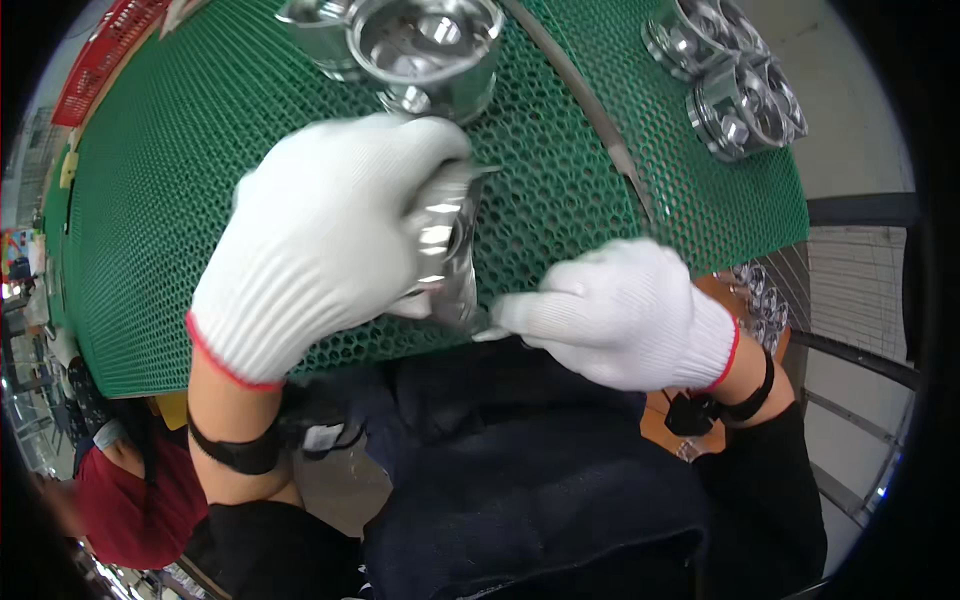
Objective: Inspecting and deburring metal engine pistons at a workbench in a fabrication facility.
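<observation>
My left hand [330, 220], in a white knit glove with a red cuff, is closed around a shiny metal piston [453, 255]. The piston is tilted on its side over the green mat, and the glove hides much of it. Just right of the piston's lower end, my right hand [620, 315], gloved alike, has its fingers pinched together. A small thin tool [489, 334] sticks out from them, its pale tip close to the piston; whether they touch I cannot tell. The rest of this tool is hidden in the glove, and motion blurs both hands.
Beyond my left hand stands another piston [425, 50], with one more beside it. Several pistons [745, 110] sit at the far right of the green mat [540, 200]. A grey strip [580, 90] crosses the mat. A person in a red sleeve [140, 500] is at lower left.
</observation>
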Tool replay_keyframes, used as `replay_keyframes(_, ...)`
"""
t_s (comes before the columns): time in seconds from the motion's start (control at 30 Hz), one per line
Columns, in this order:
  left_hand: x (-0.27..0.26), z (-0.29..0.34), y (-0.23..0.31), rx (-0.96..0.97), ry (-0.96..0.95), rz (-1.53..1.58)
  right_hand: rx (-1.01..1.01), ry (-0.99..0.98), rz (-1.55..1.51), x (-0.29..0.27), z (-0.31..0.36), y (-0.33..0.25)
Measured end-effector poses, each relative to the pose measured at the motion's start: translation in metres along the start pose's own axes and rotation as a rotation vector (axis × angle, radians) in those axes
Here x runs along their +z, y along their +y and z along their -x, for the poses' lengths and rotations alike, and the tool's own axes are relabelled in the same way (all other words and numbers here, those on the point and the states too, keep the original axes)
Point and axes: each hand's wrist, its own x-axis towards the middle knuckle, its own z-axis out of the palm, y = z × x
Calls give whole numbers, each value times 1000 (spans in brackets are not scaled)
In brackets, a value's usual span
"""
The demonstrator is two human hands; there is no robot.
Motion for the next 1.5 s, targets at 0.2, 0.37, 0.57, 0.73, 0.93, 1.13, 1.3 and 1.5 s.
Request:
replay_keyframes(0.2, 8, 134, -241, -670, 768, 698, 194, 229, -326, 19, 23, 13)
replay_keyframes(0.37, 16, 170, -255, -801, 987, 107, 190, 224, -277, 25, 24, 11)
replay_keyframes(0.57, 11, -15, -66, 151, 395, -319, 260, 141, -214, 24, 19, 9)
replay_keyframes(0.73, -2, -15, -59, 328, 353, -481, 290, 207, -339, 22, 16, 4)
replay_keyframes(0.93, -5, 76, -42, 29, 318, 357, 500, 317, -1153, 2, 18, 1)
replay_keyframes(1.13, 19, 60, -42, -11, 587, 314, -25, 361, 233, 10, -48, 7)
replay_keyframes(1.3, 23, 80, -32, 46, 602, 248, -136, 430, 329, 23, -62, -4)
replay_keyframes(1.5, 42, 125, 1, 153, 376, 48, 149, -214, -532, 16, -39, -4)
